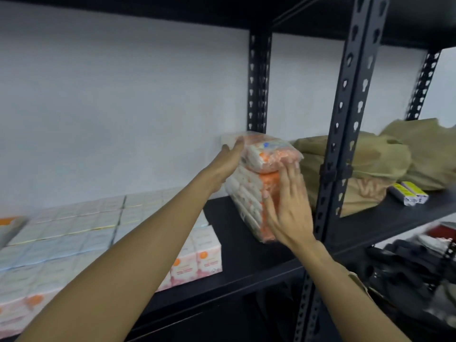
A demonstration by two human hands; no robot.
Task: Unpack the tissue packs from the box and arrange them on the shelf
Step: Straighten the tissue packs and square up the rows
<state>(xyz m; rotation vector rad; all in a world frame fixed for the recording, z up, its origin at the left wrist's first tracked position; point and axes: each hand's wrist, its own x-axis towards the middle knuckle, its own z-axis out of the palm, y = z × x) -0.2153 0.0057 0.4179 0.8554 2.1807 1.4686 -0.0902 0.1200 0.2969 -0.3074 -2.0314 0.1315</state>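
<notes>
At the far left, rows of small tissue boxes point(74, 225) cover the black shelf point(237, 250), pale blue ones behind and pink-and-white ones with orange dots along the front edge. A blurred orange-topped pack point(9, 224) shows at the left border.

The left arm reaches up across these boxes. The left hand point(228, 164) lies against the left side of the top pack point(269, 154), fingers fairly straight and pressed flat to the wrapper; its thumb cannot be made out. This pack is a clear-wrapped bundle of white and orange tissue packets, and it sits on top of a second pack point(249, 203) of the same kind, which stands on the shelf, tilted a little, just left of the front post point(345, 134). Both packs are near the white wall point(123, 107), just before the rear post point(257, 82).

The right hand point(286, 206) is spread open, fingers straight and slightly apart, palm flat against the orange front face of the lower pack; its fingertips point(287, 166) reach the bottom edge of the top one. It grips nothing.

Right of the front post, on the same level, crumpled olive bags point(385, 156) lie in a heap, with a brown paper bag point(365, 193) below them. Two small yellow-and-grey boxes point(408, 193) lie side by side near the shelf edge. Below, at the lower right, dark blurred items point(404, 272) fill the next level.
</notes>
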